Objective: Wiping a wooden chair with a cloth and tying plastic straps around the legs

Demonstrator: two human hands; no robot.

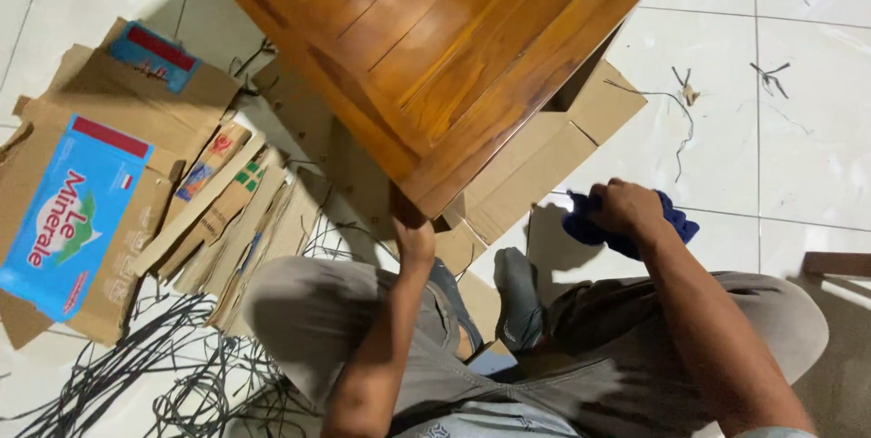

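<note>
Down low, two hands work at a wooden table.
Left hand [415, 240] grips the table leg [406, 209] under the glossy wooden table [454, 48]; right hand [624, 208] is closed around a blue cloth [676, 225] just beside it, over flattened cardboard [535, 175] and white floor tiles [798, 157].

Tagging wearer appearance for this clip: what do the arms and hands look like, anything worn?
Both forearms are bare, no sleeves in view. The left hand and right hand show no gloves; no watch or rings can be made out. Grey trousers cover the legs below.
</note>
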